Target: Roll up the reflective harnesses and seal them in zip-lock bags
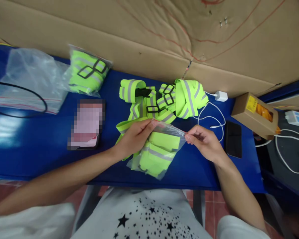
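A clear zip bag (159, 154) holding folded neon-yellow reflective straps lies near the table's front edge. My left hand (136, 136) pinches the left end of its red-lined top edge. The right end of that edge is pinched by my right hand (203, 141). Just beyond the bag are loose yellow-green straps (141, 106) with grey stripes and black buckles. A rolled bundle of the same strap (189, 98) sits at their right. Farther left, a second clear bag (88, 73) contains folded straps and black buckles.
The blue table (49, 159) also bears empty plastic bags (35, 78), a black cable, a phone with a pixelated screen (87, 122), a dark phone (233, 139), a white charger (221, 96) and a cardboard box (254, 114). Brown cardboard stands behind.
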Demonstrator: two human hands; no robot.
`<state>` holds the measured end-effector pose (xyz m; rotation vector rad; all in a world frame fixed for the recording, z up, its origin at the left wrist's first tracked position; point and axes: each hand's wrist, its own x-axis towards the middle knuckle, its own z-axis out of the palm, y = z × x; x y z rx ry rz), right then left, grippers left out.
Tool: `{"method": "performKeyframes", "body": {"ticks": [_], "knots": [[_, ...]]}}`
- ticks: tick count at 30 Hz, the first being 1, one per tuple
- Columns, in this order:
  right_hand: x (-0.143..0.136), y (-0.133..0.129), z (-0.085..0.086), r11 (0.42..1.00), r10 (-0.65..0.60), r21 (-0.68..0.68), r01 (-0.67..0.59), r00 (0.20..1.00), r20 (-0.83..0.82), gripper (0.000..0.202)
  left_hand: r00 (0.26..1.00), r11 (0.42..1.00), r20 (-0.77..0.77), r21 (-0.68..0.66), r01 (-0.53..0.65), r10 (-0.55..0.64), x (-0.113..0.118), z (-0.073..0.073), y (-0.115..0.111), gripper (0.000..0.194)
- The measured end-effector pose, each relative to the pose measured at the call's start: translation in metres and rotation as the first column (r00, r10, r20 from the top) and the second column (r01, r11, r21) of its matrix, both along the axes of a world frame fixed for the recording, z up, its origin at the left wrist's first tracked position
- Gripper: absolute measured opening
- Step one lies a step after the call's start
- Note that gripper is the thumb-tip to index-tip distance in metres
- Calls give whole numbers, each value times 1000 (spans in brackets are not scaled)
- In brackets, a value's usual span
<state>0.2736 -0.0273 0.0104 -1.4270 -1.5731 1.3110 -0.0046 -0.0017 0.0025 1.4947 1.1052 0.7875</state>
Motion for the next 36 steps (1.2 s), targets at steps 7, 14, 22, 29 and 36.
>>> {"method": "performKeyframes", "body": {"ticks": [7, 14, 22, 29, 36], "knots": [[5, 6, 2, 985, 61, -159, -74, 995, -80, 20, 998, 999, 63, -43, -19, 22, -1, 7, -2, 34], [1, -1, 2, 1000, -4, -16, 4, 1000, 13, 17, 871, 932, 418, -345, -112, 260, -6, 5, 5, 34], [3, 3, 8, 999, -6, -54, 3, 998, -68, 23, 932, 978, 349, -207, -23, 96, -1, 7, -2, 47], [7, 2, 8, 991, 28, -126, -38, 996, -85, 23, 903, 976, 426, -215, 37, 59, -5, 2, -4, 41], [6, -2, 10, 999, -6, -36, 2, 995, -100, 21, 941, 947, 336, -295, 130, -25, -4, 2, -5, 45]]}}
